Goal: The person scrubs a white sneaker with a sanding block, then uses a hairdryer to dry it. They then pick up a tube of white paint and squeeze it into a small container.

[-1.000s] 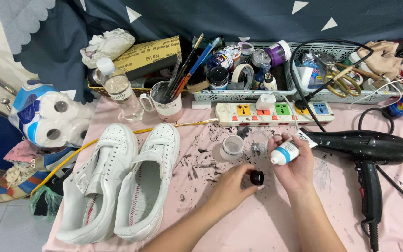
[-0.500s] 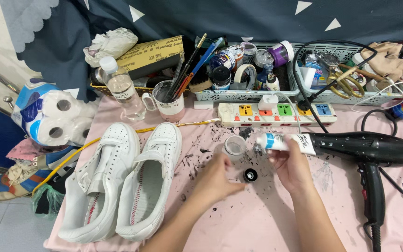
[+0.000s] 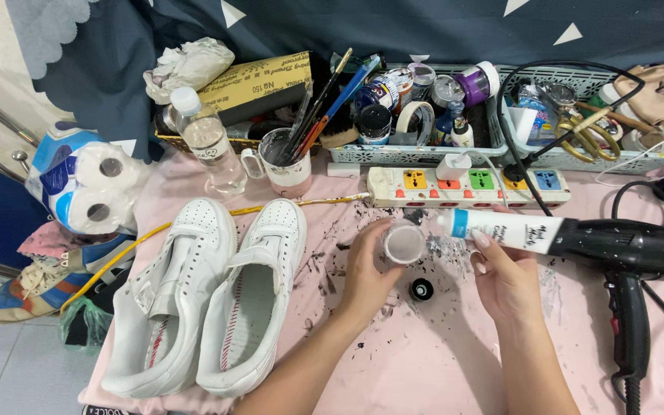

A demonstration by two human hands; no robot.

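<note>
Gripping the soft white paint tube [image 3: 501,229] at its middle, our right hand [image 3: 507,278] must squeeze gently. Our left hand [image 3: 369,269] clasps the light, tippable little cup [image 3: 404,243] near the table's [image 3: 439,361] back edge.

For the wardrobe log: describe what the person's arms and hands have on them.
Both forearms are bare, with no sleeves in view. The left hand and right hand wear no gloves, rings or watch that show. Fingernails look short and unpainted.

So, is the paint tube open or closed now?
Open. The tube in the right hand has no cap, and a small black cap lies on the table.
</note>
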